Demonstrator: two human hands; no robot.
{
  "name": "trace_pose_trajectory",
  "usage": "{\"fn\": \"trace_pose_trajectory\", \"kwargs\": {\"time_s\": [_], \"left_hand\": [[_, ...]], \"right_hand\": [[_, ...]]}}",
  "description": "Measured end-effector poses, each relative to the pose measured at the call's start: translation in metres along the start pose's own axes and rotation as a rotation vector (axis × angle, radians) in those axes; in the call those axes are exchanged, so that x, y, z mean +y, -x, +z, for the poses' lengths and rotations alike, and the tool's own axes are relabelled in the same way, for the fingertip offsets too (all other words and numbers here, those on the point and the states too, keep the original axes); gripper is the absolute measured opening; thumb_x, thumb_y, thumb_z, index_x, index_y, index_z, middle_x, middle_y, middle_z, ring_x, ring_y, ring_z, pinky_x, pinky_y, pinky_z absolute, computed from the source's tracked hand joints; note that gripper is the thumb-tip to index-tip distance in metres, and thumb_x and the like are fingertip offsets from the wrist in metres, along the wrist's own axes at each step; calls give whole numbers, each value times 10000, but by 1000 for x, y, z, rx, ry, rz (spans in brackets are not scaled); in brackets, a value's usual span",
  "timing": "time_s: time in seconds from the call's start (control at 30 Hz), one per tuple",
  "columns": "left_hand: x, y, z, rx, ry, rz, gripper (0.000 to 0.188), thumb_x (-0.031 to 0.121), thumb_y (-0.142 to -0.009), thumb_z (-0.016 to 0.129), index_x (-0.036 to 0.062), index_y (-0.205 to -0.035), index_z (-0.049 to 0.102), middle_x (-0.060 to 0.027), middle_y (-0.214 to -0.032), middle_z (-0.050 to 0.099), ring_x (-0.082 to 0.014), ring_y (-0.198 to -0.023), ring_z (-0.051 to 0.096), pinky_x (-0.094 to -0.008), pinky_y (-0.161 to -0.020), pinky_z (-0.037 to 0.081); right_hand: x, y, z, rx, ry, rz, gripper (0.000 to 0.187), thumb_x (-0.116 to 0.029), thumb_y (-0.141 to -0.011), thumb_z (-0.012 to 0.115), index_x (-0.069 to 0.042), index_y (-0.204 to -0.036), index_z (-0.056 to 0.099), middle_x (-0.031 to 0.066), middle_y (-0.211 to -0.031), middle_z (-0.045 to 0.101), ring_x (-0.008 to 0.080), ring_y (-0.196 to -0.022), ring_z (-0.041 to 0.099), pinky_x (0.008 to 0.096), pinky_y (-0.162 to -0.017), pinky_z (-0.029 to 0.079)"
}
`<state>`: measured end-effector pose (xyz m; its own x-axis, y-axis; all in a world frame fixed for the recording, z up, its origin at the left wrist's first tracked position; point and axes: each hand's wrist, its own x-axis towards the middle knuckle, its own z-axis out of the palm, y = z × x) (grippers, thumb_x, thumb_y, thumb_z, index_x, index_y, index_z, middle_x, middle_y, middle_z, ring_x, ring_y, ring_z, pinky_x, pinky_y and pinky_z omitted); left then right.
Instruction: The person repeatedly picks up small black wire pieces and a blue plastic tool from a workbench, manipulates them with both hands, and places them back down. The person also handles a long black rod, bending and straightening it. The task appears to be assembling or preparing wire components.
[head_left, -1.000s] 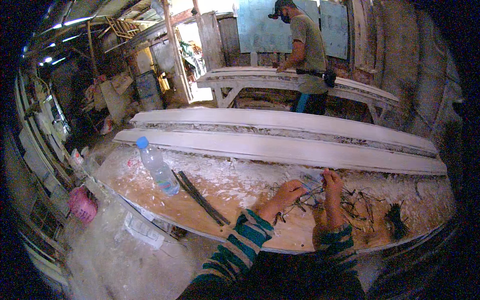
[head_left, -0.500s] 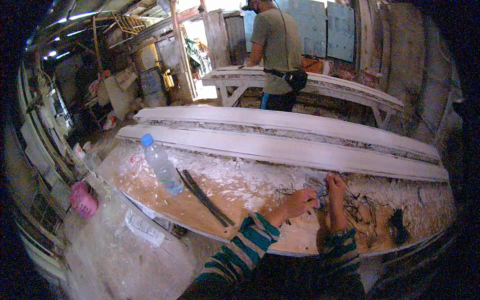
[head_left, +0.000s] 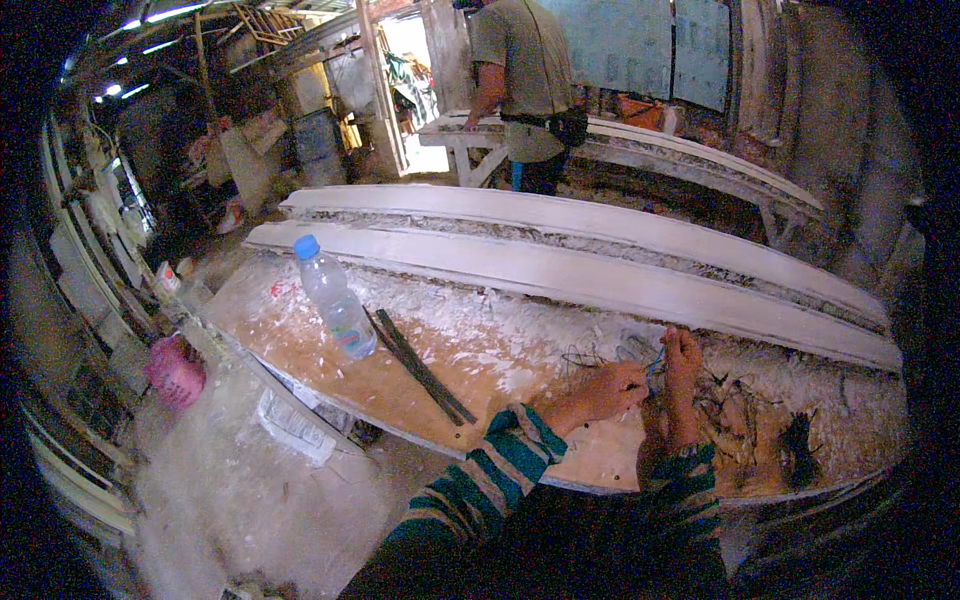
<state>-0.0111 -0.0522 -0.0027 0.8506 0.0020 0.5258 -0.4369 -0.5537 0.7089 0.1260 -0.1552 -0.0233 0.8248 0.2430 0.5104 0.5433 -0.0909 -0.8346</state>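
Note:
Both my hands work close together over the right half of a white-smeared wooden table [head_left: 540,440]. A thin light-blue strand [head_left: 656,367] runs between my fingertips; its exact kind is too small to make out. My left hand [head_left: 610,391] pinches its lower end. Fingers raised, my right hand [head_left: 683,358] grips the upper part. Loose dark wiry strands [head_left: 735,405] are scattered beside my right hand, and more lie behind my left. Farther right is a dark bundle of strands [head_left: 798,445].
Two long white strips [head_left: 560,270] run across the table's far side. At left stand a clear bottle [head_left: 338,305] with a blue cap and two dark flat sticks [head_left: 420,365]. A pink basket [head_left: 175,372] sits on the floor. Another person [head_left: 525,70] stands at a far bench [head_left: 690,155].
The view has shifted, so the table appears slightly higher. My hands stay close together on the blue strand, with only small finger movements. The other person leans a little more to the left.

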Motion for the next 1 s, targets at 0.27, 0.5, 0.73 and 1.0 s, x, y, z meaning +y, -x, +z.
{"fn": "trace_pose_trajectory", "kwargs": {"time_s": [0.27, 0.5, 0.73, 1.0], "left_hand": [[58, 40, -28, -52, 121, -329, 207, 223, -803, 546, 21, -756, 554, -91, -766, 548, -160, -685, 515, -329, -581, 415], [95, 143, -77, 73, 20, -423, 198, 158, -802, 565, 44, -963, 583, -43, -908, 569, -128, -784, 519, -280, -739, 429], [33, 193, -153, 600, -301, -667, 157, 63, -733, 572, 74, -876, 634, -115, -878, 578, -240, -805, 561, -316, -714, 454], [-12, 197, -203, 233, -1032, -305, 217, 78, -630, 605, 153, -829, 647, -77, -828, 551, -278, -817, 528, -373, -714, 442]], "right_hand": [[13, -1, 5, -55, -400, 148, 226, -248, -842, 535, -46, -741, 552, -11, -712, 524, 84, -654, 442, 209, -616, 363], [-14, 0, 0, 6, -373, 56, 178, -219, -812, 572, -41, -807, 578, 19, -822, 576, 112, -811, 505, 254, -774, 368], [-15, -1, -8, 25, -434, 186, 190, -229, -812, 576, -41, -796, 595, 29, -803, 590, 124, -804, 515, 261, -789, 371], [43, -15, 3, 14, -397, 74, 186, -217, -820, 572, -40, -764, 590, 27, -781, 591, 118, -741, 512, 258, -734, 396]]}}
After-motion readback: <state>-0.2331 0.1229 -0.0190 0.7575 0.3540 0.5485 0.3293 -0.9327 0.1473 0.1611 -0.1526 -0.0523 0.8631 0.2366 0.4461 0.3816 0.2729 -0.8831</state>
